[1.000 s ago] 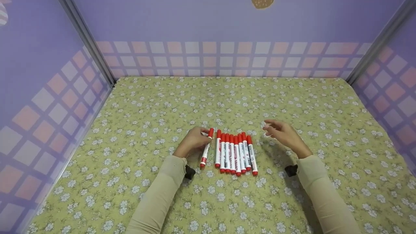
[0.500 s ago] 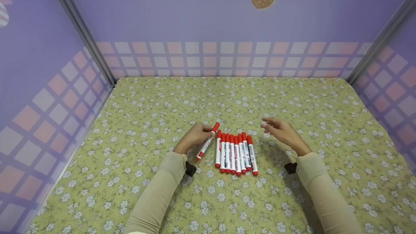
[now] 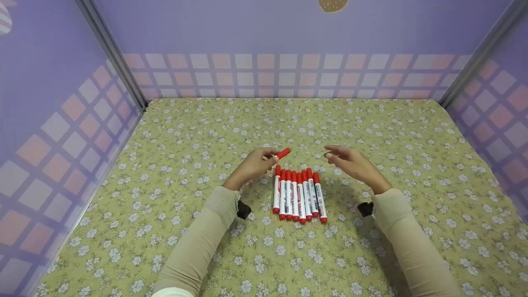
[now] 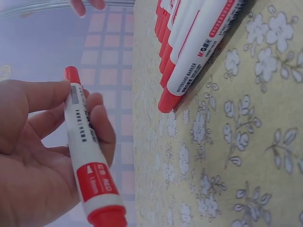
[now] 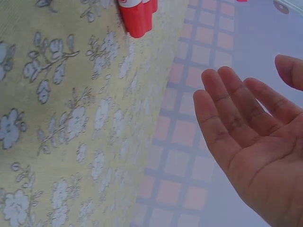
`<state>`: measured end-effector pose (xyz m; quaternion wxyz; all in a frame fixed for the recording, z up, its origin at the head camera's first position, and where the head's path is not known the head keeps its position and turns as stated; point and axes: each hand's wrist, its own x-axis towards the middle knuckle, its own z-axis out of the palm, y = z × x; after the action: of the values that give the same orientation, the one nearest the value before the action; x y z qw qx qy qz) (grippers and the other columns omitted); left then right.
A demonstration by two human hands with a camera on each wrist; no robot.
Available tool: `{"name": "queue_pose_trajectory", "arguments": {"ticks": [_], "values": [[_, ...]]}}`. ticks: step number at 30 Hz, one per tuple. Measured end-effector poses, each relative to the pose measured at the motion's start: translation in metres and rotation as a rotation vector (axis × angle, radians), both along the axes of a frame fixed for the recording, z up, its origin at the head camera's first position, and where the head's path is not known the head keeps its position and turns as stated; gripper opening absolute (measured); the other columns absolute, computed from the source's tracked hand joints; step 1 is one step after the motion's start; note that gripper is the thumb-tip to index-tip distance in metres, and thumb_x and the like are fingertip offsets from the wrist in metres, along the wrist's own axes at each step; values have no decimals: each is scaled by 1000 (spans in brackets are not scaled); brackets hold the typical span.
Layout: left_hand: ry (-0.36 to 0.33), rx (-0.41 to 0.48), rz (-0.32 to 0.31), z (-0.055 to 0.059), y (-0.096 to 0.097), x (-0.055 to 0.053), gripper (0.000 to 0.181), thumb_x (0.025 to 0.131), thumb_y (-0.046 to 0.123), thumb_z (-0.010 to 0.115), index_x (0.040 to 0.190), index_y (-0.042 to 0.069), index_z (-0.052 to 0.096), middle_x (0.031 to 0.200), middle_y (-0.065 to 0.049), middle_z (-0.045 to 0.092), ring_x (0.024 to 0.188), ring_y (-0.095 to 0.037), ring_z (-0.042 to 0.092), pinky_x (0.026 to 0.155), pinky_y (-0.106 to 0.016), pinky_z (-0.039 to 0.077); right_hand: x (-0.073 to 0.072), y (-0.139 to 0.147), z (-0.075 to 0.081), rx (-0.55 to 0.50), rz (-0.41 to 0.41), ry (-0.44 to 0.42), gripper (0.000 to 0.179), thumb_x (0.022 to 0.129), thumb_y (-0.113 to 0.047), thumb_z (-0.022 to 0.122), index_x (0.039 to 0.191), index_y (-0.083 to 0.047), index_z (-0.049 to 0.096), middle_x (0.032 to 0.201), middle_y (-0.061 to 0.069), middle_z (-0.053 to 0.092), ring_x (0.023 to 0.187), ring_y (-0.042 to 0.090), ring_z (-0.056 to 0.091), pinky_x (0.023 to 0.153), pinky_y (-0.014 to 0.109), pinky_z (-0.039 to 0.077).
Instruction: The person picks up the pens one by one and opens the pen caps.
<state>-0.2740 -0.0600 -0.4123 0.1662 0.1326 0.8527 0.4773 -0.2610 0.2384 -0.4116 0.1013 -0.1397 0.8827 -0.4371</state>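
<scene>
My left hand (image 3: pixel 256 164) pinches a red-capped whiteboard marker (image 4: pixel 85 127) between thumb and fingers, raised above the cloth. Its cap points forward and to the right in the head view, while the hand hides most of its barrel. Just below and to the right of that hand, several matching markers (image 3: pixel 299 196) lie side by side in a row, caps away from me. My right hand (image 3: pixel 350 163) hovers beyond the row's right end, holding nothing. In the right wrist view its fingers (image 5: pixel 232 113) are relaxed and the palm shows.
A yellow-green floral cloth (image 3: pixel 206 123) covers the table. Purple panels with a pink and white check band (image 3: pixel 288 74) stand at the back and on both sides. Grey posts (image 3: pixel 119 62) mark the corners.
The left hand has lifted the marker off the cloth and carried it forward and right, tilting its cap rightward. The right hand has drifted slightly forward and left. The row has stayed put.
</scene>
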Motion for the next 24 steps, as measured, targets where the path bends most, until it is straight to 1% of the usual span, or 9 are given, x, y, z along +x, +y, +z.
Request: {"name": "queue_pose_trajectory", "arguments": {"ticks": [3,5,8,10,13,16,19,22,24], "values": [[65,-23,-6,4,2,-2,38,101,25,50,135,10,55,118,-14,62,100,-31,60,76,-34,49,1,-4,4,-12,18,2,55,98,-46,49,145,-17,44,140,14,53,124,31,54,102,52,43],[96,-27,-4,7,4,-2,37,100,26,52,134,11,57,116,-12,63,96,-26,60,75,-33,47,2,-6,6,-21,33,12,55,98,-46,49,145,-18,43,141,13,52,125,31,54,102,52,42],[142,-32,6,10,6,-2,35,99,26,54,131,11,60,112,-7,65,87,-18,57,71,-30,45,3,-9,9,-43,58,27,54,98,-44,49,145,-19,43,141,12,53,125,30,54,103,52,42],[170,-32,7,11,7,-1,34,98,25,55,128,11,62,109,-6,66,82,-16,55,69,-29,44,3,-11,11,-54,73,41,53,99,-43,49,146,-20,43,140,11,53,125,30,54,103,51,42],[229,-44,-13,11,10,0,31,97,23,57,124,10,65,109,-7,67,79,-16,55,68,-29,44,3,-15,14,-66,89,60,52,99,-42,49,146,-21,42,139,10,54,124,29,55,102,51,43],[299,-87,-47,11,14,1,29,96,21,60,121,8,67,111,-8,65,84,-16,59,72,-30,49,3,-19,17,-51,100,82,51,99,-42,49,146,-21,42,139,9,54,123,28,55,101,51,44],[366,-139,-83,13,17,2,27,95,19,61,119,8,68,112,-8,63,92,-17,62,78,-32,52,3,-23,19,-31,119,98,51,98,-42,50,145,-22,43,139,8,54,124,27,54,101,50,43],[423,-180,-108,15,21,4,27,95,19,62,118,7,68,111,-8,63,96,-19,62,83,-33,53,2,-27,20,-31,156,117,51,99,-38,52,145,-19,44,140,11,53,125,29,53,102,50,43],[447,-208,-118,17,23,6,27,95,19,62,118,7,68,110,-8,63,97,-19,61,84,-34,53,3,-30,21,-34,180,126,50,99,-34,53,144,-15,45,140,12,52,125,29,54,103,49,43]]}}
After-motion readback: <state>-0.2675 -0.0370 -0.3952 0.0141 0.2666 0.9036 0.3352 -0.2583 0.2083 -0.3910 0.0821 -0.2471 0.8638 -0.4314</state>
